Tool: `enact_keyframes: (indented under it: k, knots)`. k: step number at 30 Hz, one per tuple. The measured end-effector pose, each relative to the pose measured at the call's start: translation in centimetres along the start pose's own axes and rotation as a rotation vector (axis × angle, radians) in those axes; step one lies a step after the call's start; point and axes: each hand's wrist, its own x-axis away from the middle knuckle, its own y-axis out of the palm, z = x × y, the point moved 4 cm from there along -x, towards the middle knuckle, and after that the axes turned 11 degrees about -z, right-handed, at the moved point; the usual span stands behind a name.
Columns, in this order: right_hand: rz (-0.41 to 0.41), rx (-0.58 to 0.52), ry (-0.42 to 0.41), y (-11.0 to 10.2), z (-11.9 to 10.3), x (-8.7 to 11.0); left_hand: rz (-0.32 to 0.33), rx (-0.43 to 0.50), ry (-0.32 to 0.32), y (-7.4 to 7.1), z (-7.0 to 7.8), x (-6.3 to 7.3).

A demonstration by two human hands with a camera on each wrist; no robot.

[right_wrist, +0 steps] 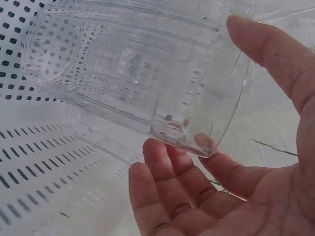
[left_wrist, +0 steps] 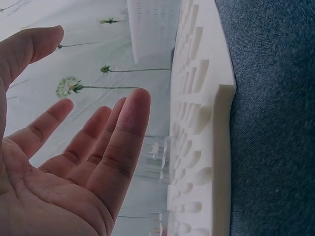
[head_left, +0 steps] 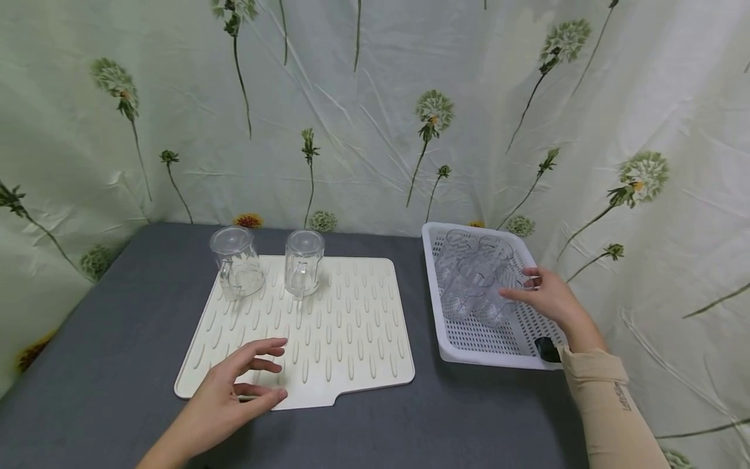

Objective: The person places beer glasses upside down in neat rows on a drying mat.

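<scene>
My right hand [head_left: 541, 296] is over the white basket [head_left: 430, 286], thumb and fingers spread on either side of a clear glass mug [right_wrist: 123, 73]. The fingertips overlap the mug's edge in the right wrist view; firm contact cannot be made out. Several clear mugs [head_left: 474, 280] lie together in the basket, their outlines overlapping. My left hand [head_left: 228, 397] hovers over the front left of the cream ribbed drying mat [head_left: 363, 326], fingers apart, holding nothing. Two clear mugs stand upside down at the mat's back left: one mug [head_left: 237, 260] and another mug [head_left: 305, 260].
The dark grey cloth [head_left: 398, 430] covers the table. Behind it hangs a pale curtain [head_left: 363, 117] with a dandelion print. A small black object [head_left: 547, 350] shows at the basket's front right corner, beside the right sleeve [head_left: 609, 404].
</scene>
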Motion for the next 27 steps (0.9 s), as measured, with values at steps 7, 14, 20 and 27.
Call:
enact_keyframes:
  k: [7,14,20,27]
  knots:
    - [0.021,-0.005,0.027,0.0,0.6,0.5,0.007,-0.007,-0.008,0.1,-0.3,-0.2]
    - [0.051,-0.042,0.022,-0.1,1.1,1.4,0.015,-0.011,0.018,0.2,-0.3,-0.3]
    - [0.071,-0.076,0.003,-0.5,1.4,2.6,0.012,0.0,0.01,0.3,-0.2,-0.6]
    - [0.099,-0.112,0.02,-0.8,2.1,3.7,0.0,0.015,0.021,0.5,-0.1,-0.9]
